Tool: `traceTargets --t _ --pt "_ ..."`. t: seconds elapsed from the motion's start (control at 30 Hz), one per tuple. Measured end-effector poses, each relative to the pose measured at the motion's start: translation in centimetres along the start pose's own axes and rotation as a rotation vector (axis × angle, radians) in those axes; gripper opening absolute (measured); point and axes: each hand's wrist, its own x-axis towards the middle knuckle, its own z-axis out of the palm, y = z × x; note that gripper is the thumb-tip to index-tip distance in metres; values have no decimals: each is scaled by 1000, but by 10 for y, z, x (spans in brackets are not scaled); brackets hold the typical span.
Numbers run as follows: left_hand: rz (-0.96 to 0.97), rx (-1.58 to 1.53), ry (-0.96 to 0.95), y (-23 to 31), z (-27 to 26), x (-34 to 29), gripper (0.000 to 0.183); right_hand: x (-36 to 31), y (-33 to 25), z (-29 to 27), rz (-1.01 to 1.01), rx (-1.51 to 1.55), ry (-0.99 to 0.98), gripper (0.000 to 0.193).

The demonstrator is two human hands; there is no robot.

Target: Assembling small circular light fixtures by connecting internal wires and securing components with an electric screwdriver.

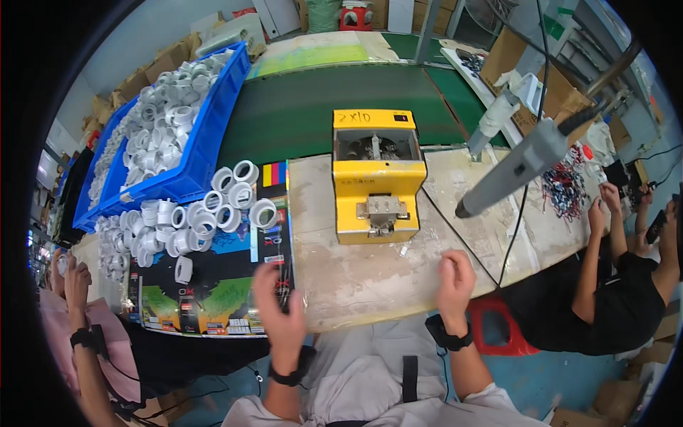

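Observation:
My left hand (283,320) is over the table's front edge beside the printed mat (235,285). Its fingers point forward with the thumb apart, and it holds nothing I can see. My right hand (455,285) hovers near the front edge on the other side, fingers curled in; whatever may be inside them is hidden. Between and beyond both hands stands a yellow machine (377,174) with a metal fixture (384,211) on its front and an open tray (376,147) of small metal parts on top. Neither hand touches it. A tiny pale piece (404,250) lies before it.
White plastic rings (204,224) are heaped on the mat. A blue crate (188,171) full of them stands behind. A grey cylindrical tool (509,171) and black cable cross the right side. Co-workers' hands (608,199) work at both sides. A red stool (498,329) stands below.

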Motion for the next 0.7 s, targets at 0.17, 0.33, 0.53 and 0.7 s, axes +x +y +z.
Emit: traceTargets --t 0.17,0.33,0.53,0.7 --pt "-2 255 -136 -3 4 -4 38 2 4 7 120 43 -52 13" --pt "-25 212 -90 -3 8 0 29 7 1 9 214 61 -13 13" --pt "-44 216 -88 -9 6 -4 27 8 2 11 222 1 -136 16" --pt "-57 209 -94 -7 6 -5 26 7 10 8 142 -16 -223 12"
